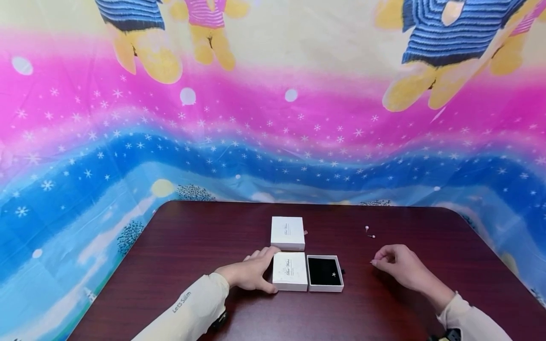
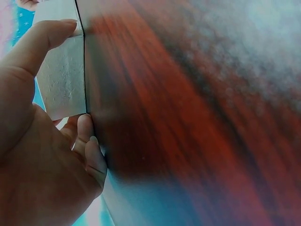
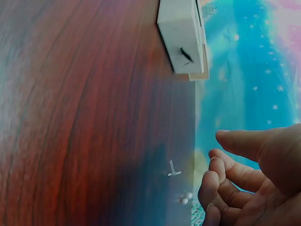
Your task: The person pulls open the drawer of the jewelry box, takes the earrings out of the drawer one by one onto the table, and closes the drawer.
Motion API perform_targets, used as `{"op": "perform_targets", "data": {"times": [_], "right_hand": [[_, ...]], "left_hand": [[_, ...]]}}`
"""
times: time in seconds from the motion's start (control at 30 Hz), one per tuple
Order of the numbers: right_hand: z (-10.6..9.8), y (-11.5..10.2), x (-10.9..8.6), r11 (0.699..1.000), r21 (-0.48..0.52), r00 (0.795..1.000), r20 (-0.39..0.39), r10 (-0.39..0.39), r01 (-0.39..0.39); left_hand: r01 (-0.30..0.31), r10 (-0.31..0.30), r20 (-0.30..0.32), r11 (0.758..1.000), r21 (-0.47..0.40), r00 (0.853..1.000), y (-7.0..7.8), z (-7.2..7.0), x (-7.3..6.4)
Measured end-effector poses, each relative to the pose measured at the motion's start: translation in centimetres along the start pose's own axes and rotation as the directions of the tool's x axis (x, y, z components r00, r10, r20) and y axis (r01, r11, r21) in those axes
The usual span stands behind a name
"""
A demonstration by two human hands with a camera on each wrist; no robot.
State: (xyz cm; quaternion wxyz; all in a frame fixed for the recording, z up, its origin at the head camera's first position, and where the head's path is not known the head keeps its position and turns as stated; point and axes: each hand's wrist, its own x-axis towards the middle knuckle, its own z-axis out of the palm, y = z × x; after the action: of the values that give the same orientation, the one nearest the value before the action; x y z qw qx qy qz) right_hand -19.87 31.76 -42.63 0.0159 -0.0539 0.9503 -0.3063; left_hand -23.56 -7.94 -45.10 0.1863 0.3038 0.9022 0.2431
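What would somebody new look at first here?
Probably the bright pink-and-blue cloth behind the table, with big yellow figures in striped tops up high. Next, maybe the open box, white outside and black inside, on the table between the left hand and the right hand.

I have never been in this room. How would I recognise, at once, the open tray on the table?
Start with the dark reddish-brown table, where a far white box lies behind a nearer white box. Immediately right of the nearer one sits the open tray. Unlike both boxes, which show printed white tops, it shows a black lining with a tiny star-like piece.
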Motion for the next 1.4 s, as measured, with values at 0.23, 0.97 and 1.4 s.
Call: {"op": "perform_targets", "data": {"times": [0.23, 0.97, 1.4], "right_hand": [[0.1, -1.8, -0.7, 0.999, 0.017, 0.999, -0.015, -0.036, 0.036], [1.5, -4.2, -1.2, 0.994, 0.032, 0.994, 0.019, -0.106, 0.105], [2.8, -4.7, -1.3, 0.985, -0.008, 0.985, -0.008, -0.175, 0.175]], "left_hand": [[-0.004, 0.004, -0.007, 1.0, 0.003, 1.0, 0.0, 0.2, -0.1], [-0.006, 0.006, -0.008, 1.0, -0.002, 1.0, 0.0, 0.2, -0.1], [-0.012, 0.012, -0.014, 1.0, -0.006, 1.0, -0.2, 0.1, 0.1]]}}
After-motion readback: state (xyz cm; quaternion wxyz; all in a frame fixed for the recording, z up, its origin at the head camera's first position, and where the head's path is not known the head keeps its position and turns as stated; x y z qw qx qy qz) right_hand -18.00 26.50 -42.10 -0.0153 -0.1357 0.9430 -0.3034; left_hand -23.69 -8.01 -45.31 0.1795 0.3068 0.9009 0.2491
